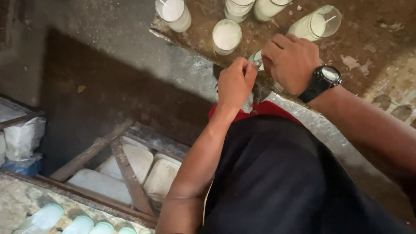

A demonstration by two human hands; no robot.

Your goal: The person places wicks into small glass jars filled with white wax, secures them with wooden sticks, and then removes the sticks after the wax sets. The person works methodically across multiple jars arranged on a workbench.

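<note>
A glass candle jar (256,59) filled with white wax stands at the near edge of a brown, stained table (368,39), mostly hidden by my hands. My right hand (289,63), with a black wristwatch (323,81) on the wrist, is wrapped over the jar's side. My left hand (236,82) is closed in a pinch at the jar's rim, seemingly on its thin wick; the wick itself is barely visible. Another wax-filled jar (226,36) stands just beyond my left hand.
More wax-filled glass jars stand further back on the table (173,13) (316,24) (238,8). Below left, white slabs (130,167) lie under a wooden frame (125,171). A white sack (21,136) sits at far left. Pale bottles (80,224) line the bottom-left ledge.
</note>
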